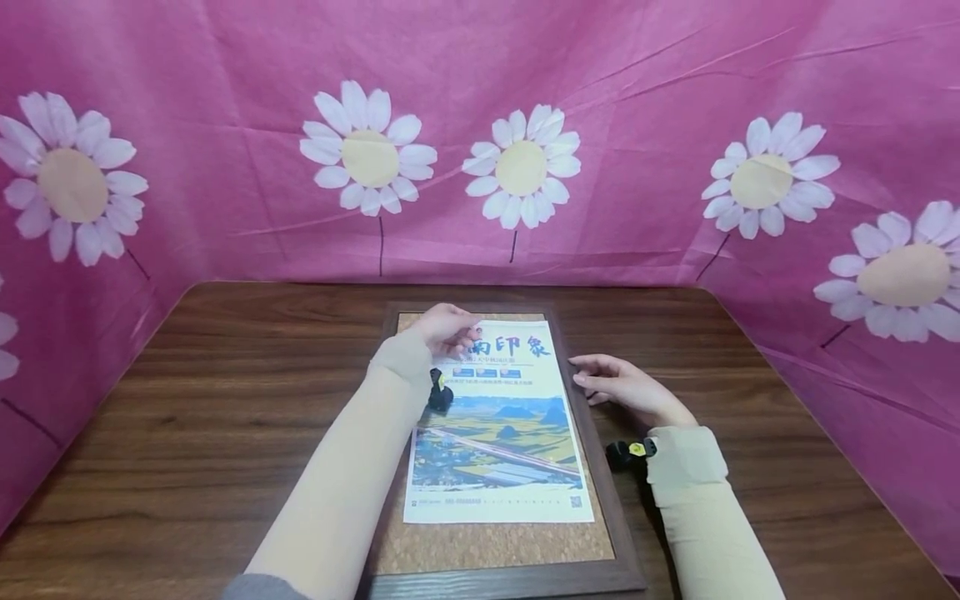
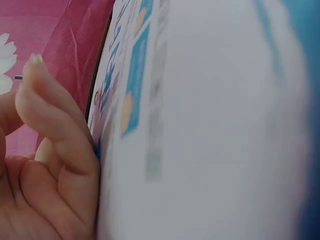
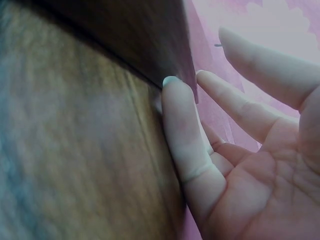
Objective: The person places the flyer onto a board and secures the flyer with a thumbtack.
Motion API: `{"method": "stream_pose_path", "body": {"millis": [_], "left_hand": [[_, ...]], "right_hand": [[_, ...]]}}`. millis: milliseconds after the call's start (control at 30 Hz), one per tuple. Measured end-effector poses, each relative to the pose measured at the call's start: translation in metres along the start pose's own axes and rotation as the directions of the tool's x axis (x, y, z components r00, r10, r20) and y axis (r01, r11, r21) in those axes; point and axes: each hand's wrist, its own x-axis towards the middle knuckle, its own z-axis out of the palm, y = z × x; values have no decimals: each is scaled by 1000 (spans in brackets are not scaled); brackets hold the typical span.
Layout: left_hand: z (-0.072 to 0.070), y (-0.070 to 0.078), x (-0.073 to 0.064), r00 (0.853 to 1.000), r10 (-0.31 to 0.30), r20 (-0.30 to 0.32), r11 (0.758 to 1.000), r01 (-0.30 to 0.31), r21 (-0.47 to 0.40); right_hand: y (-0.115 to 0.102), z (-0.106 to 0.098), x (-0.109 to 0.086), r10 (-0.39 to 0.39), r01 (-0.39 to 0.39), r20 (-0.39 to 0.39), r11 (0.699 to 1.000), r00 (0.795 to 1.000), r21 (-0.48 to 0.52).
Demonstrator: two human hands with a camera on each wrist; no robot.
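A framed cork board (image 1: 495,546) lies on the table with a printed landscape poster (image 1: 510,508) on it. My left hand (image 1: 447,327) is over the poster's upper left corner, covering part of the large blue lettering. In the left wrist view its fingers (image 2: 67,135) are loosely bent, the side of the hand against the paper, nothing visible between them. Beside the frame's right edge is my right hand (image 1: 626,387), fingers extended. The right wrist view has one fingertip (image 3: 177,92) right at the dark wooden frame (image 3: 135,35), with the thumb raised away.
The brown wood-grain table (image 1: 187,467) extends to both sides of the board. A pink curtain with large white daisies (image 1: 521,167) surrounds its back and sides. Small black wrist cameras (image 1: 630,452) are strapped over the beige sleeves (image 1: 360,433).
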Motion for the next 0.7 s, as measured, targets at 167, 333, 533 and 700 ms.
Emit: {"method": "stream_pose_path", "body": {"millis": [167,333,533,700], "left_hand": [[-14,6,0,996,56,-73,996,-51,75],[-24,18,-12,984,116,-135,983,-94,159],[-32,24,-37,961,221,-168,954,-177,240],[-38,32,-58,914,330,-237,914,-246,321]], "right_hand": [[-1,-1,2,-7,7,2,1000,1000,9],[-5,-5,3,-3,4,-37,1000,999,22],[-23,-8,-5,-45,58,-180,996,983,66],[-53,-1,-19,-163,196,-344,979,925,62]]}}
